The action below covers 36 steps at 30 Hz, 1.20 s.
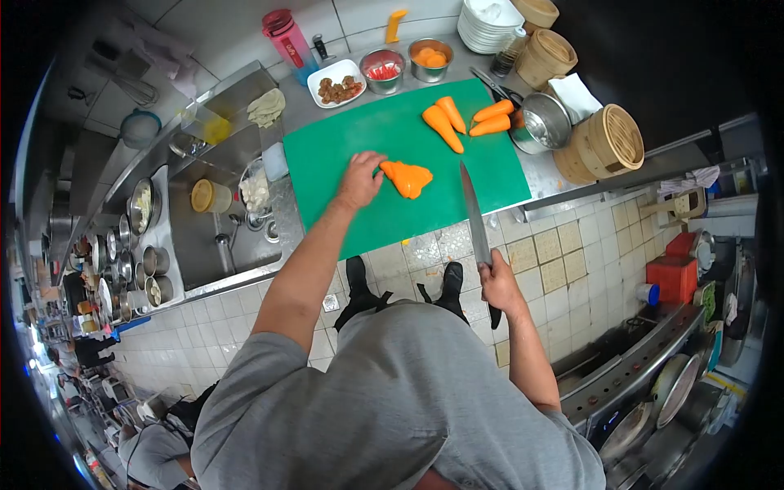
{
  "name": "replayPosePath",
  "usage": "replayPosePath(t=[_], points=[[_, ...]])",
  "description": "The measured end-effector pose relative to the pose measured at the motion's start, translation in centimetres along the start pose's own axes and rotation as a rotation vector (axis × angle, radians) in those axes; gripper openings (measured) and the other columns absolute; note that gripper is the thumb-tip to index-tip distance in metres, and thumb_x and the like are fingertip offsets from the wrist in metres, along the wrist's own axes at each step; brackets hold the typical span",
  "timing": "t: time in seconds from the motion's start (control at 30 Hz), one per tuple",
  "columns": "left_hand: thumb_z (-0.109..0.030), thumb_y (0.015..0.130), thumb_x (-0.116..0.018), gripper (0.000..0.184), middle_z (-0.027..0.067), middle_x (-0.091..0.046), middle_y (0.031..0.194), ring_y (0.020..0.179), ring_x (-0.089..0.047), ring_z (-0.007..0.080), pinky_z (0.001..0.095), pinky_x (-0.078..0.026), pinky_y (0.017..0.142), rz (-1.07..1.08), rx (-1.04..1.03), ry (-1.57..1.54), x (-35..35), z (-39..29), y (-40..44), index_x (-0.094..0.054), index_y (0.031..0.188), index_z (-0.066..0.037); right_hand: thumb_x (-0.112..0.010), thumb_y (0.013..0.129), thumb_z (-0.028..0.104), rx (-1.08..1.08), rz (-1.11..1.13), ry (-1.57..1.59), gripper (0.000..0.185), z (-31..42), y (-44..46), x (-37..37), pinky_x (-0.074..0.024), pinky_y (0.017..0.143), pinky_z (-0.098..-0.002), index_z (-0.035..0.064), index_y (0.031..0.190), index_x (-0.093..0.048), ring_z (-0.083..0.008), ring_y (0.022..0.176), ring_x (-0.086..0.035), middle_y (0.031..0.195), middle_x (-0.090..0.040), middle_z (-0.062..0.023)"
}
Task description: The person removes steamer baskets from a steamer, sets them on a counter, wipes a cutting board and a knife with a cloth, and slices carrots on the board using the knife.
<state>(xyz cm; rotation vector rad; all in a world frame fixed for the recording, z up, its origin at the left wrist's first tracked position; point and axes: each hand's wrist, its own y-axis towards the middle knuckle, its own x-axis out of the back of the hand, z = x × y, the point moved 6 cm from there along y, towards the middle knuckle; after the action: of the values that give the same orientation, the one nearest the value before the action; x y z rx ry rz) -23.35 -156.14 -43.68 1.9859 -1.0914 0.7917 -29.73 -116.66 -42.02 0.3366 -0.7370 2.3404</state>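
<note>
Nearest, below the grey shirt (396, 392), two dark boots stand on the tiled floor (404, 265). The right hand (500, 282) is closed round the handle of one long knife (476, 216), its blade pointing away from the body, toward the carrots. The left hand (362, 180) has its fingers drawn narrow at the left end of one orange pepper piece (408, 180); whether they grip it or only touch it, I cannot tell. That piece lies near the middle of one green cutting board (351, 233) on the metal worktop (535, 175).

Farther up the board are four carrots (442, 129), two on the left and two on the right. Just beside the right pair sits one larger metal bowl (541, 122). Past the board's far edge stand one white dish (336, 83) of brown pieces and two small metal bowls (382, 71), one with red pieces, one with orange. Behind the dish is one pink-and-blue bottle (290, 46).
</note>
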Motion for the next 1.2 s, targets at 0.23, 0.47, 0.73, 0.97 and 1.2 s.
replayPosePath(t=[0.23,0.47,0.73,0.97,1.2], points=[[-0.001,0.085,-0.072,0.033,0.0152,-0.064,0.121,0.119,-0.06,0.0363,0.042,-0.051,0.103,0.234,-0.066,-0.034,0.8,0.0,2.9,-0.066,0.117,-0.005,-0.052,0.105,0.011,0.002,-0.019,-0.047,0.017,-2.7,-0.6,0.4,-0.044,0.039,-0.037,0.0049,0.099,-0.037,-0.0181,0.043,-0.055,0.063,-0.049,-0.0071],[-0.002,0.084,-0.072,0.029,0.0134,-0.065,0.119,0.116,-0.062,0.0349,0.0443,-0.053,0.099,0.399,-0.099,0.031,0.5,0.6,4.4,-0.067,0.112,-0.006,-0.052,0.105,0.011,-0.044,-0.006,-0.033,0.017,-1.5,-1.0,0.6,-0.0446,0.04,-0.0368,0.0051,0.1,-0.038,-0.0182,0.043,-0.056,0.063,-0.049,-0.0069],[-0.007,0.09,-0.076,0.016,0.0066,-0.067,0.093,0.085,-0.066,0.0162,0.0336,-0.056,0.076,0.607,0.201,-0.152,0.2,4.0,5.9,-0.066,0.102,-0.004,-0.052,0.105,0.01,-0.161,0.02,0.106,0.016,-0.8,-2.0,1.2,-0.045,0.04,-0.0361,0.0054,0.099,-0.038,-0.0163,0.044,-0.055,0.06,-0.048,-0.0041],[-0.009,0.094,-0.074,0.022,0.0026,-0.067,0.095,0.083,-0.066,0.0133,0.0298,-0.058,0.074,0.337,0.658,-1.004,1.4,2.1,-0.2,-0.063,0.113,-0.007,-0.056,0.105,0.013,-0.108,-0.163,0.217,0.012,-2.6,-4.0,5.3,-0.0468,0.046,-0.034,0.0028,0.107,-0.05,-0.0137,0.051,-0.058,0.065,-0.056,-0.0058],[-0.004,0.096,-0.068,0.026,0.0094,-0.068,0.105,0.096,-0.072,0.022,0.0358,-0.061,0.084,0.932,1.242,-1.397,-14.9,-12.0,-23.5,-0.059,0.121,-0.004,-0.059,0.105,0.015,-0.014,-0.372,0.297,0.013,-3.5,-5.3,9.3,-0.0466,0.049,-0.0294,0.0028,0.103,-0.058,-0.0103,0.053,-0.057,0.067,-0.06,-0.0025]])
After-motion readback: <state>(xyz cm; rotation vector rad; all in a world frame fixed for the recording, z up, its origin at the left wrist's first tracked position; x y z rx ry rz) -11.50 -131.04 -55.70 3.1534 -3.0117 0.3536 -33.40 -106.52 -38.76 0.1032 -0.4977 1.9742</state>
